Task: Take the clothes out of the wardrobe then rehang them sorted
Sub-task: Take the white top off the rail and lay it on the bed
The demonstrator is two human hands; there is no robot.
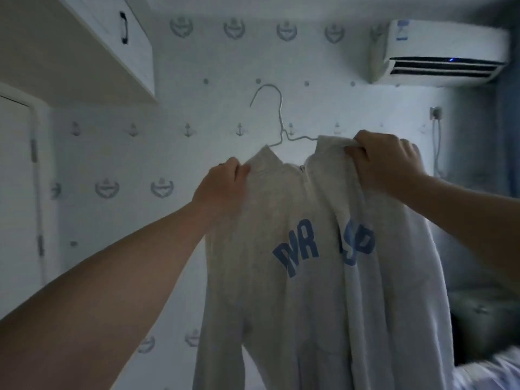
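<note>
Gripping sweatshirt [309, 277] — "WR" legible — both hands: left hand [219, 187], right hand [388, 161].

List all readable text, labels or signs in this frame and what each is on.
"WR": large blue block letters on the pale grey zip-neck sweatshirt, left part of the chest print.
"SD", roughly: blue letters on the right part, broken by a fold, uncertain.
Blue sticker on the white wall-mounted air conditioner: too small and blurred to read.
Grey anchor and crest motifs on the white wallpaper: pictures only, no legible words.
</note>
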